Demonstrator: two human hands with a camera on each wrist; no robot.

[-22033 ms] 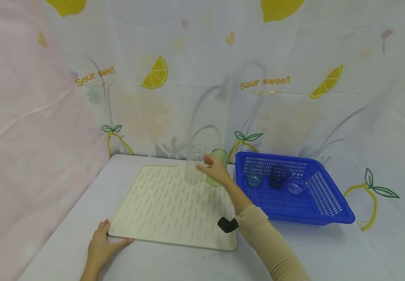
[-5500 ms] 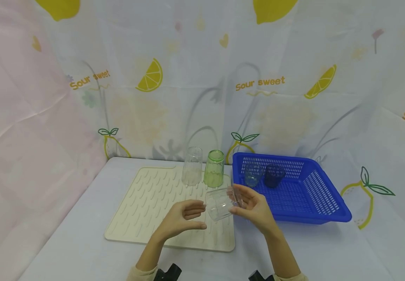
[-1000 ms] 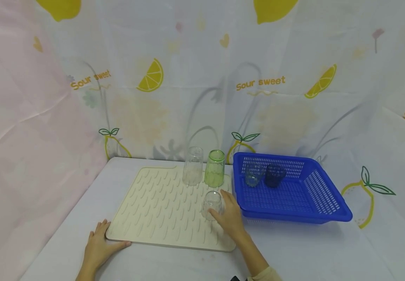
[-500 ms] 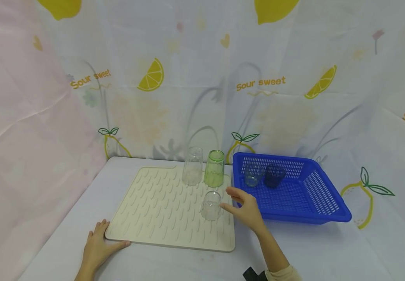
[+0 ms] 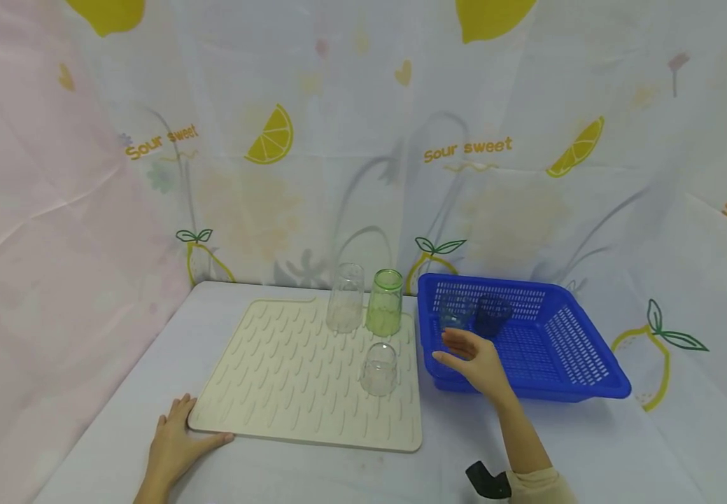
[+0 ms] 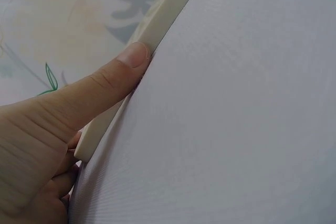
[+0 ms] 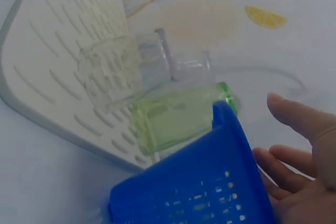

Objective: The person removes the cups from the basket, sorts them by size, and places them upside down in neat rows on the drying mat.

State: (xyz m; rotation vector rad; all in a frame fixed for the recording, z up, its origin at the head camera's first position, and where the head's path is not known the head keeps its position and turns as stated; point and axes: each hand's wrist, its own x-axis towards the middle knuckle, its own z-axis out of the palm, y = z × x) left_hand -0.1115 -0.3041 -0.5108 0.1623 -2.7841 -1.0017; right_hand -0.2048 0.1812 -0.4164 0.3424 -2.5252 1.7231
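Right hand (image 5: 478, 362) nearer basket (image 5: 546, 386), grip parted (loosely)

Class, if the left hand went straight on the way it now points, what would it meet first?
Most likely the cream mat, at its near-left corner: the left hand has its thumb against the front edge, though depth at the corner is unclear.

Shows smooth plastic on basket (image 5: 558, 390) by right hand (image 5: 478, 362), matt ridges on mat (image 5: 287, 381) touching left hand (image 5: 173, 449), glassy gloss on short tumbler (image 5: 378, 371) between.

Wrist pics dim, R blurry
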